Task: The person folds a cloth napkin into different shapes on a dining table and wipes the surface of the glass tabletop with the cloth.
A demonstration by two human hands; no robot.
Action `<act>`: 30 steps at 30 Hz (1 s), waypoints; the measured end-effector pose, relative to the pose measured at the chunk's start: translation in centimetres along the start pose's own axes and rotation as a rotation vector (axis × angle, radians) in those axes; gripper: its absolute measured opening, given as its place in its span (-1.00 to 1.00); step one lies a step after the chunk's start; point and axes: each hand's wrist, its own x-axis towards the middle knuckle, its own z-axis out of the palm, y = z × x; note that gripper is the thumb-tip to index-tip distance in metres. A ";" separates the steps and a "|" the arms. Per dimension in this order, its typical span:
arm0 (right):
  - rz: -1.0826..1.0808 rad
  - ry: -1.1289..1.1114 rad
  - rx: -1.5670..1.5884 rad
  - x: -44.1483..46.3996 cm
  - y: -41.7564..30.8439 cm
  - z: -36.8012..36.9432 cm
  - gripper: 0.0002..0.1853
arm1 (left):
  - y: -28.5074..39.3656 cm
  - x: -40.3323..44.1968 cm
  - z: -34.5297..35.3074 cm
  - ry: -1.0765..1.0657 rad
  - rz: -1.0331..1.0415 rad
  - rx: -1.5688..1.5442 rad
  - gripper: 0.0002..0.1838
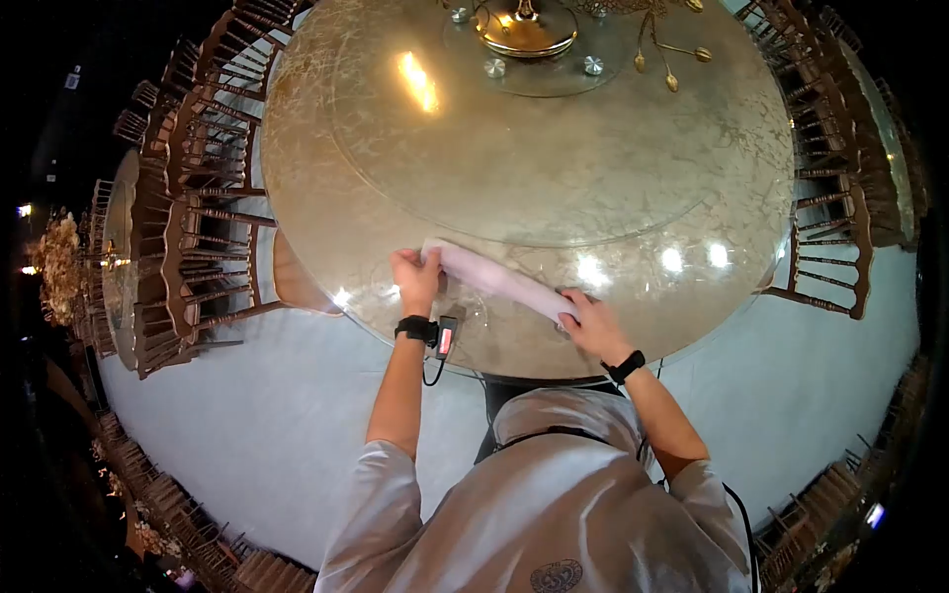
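A long, narrow strip of pale pinkish-white folded cloth (499, 280) stretches at a slant just over the near part of the round table (474, 341). Its far left end is pinched in my left hand (416, 280), thumb on top. Around the lower right end, the fingers of my right hand (595, 328) are closed. Whether the cloth's middle rests on the tabletop I cannot tell.
A glass turntable (583, 212) covers the table's middle, bearing a gold-coloured stand (527, 38) and gold bud-tipped branches (672, 49). Wooden chairs (188, 227) line the left, with more chairs (835, 237) on the right. A small device (446, 338) hangs by my left wrist.
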 end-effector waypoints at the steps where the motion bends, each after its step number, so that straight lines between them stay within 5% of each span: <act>1: 0.000 -0.001 0.005 0.1 -0.2 0.5 -0.64 | 0.4 -0.3 0.1 0.129 0.353 0.409 -0.52; 2: -0.031 0.055 -0.052 0.3 -0.3 1.0 -0.61 | 1.4 -1.0 0.5 0.256 0.707 0.817 -0.53; 4: -0.055 0.113 -0.104 0.1 -0.7 1.4 -0.59 | 3.1 -2.2 0.8 0.232 0.636 0.825 -0.63; 6: -0.090 0.089 -0.205 -0.5 -1.2 1.1 -0.54 | 3.6 -2.5 1.1 -0.009 0.180 0.777 -0.71; 10: -0.342 0.091 -0.319 -0.9 0.2 1.3 -0.56 | 3.3 -2.6 2.0 -0.055 0.011 0.669 -0.67; 12: -0.174 0.075 -0.219 -0.6 0.6 1.4 -0.56 | 2.8 -2.8 2.7 -0.192 -0.102 0.077 -0.56; 13: -0.173 0.073 -0.217 -0.3 0.5 1.3 -0.56 | 2.9 -2.8 3.2 -0.191 -0.105 0.080 -0.56; 15: -0.157 0.191 -0.204 0.4 0.2 1.0 -0.56 | 3.3 -2.4 4.1 -0.136 -0.450 -0.716 -0.40; 21: -0.188 0.265 -0.266 1.5 0.9 0.8 -0.59 | 3.0 -2.5 4.6 -0.218 -0.569 -1.200 -0.16; 28: -0.111 0.305 -0.357 2.2 1.2 -0.4 -0.59 | 1.8 -1.6 8.3 -0.241 -0.574 -1.428 -0.14; 30: -0.167 0.354 -0.385 2.4 1.3 -0.4 -0.58 | 0.8 -1.3 8.0 -0.403 -0.533 -1.504 -0.09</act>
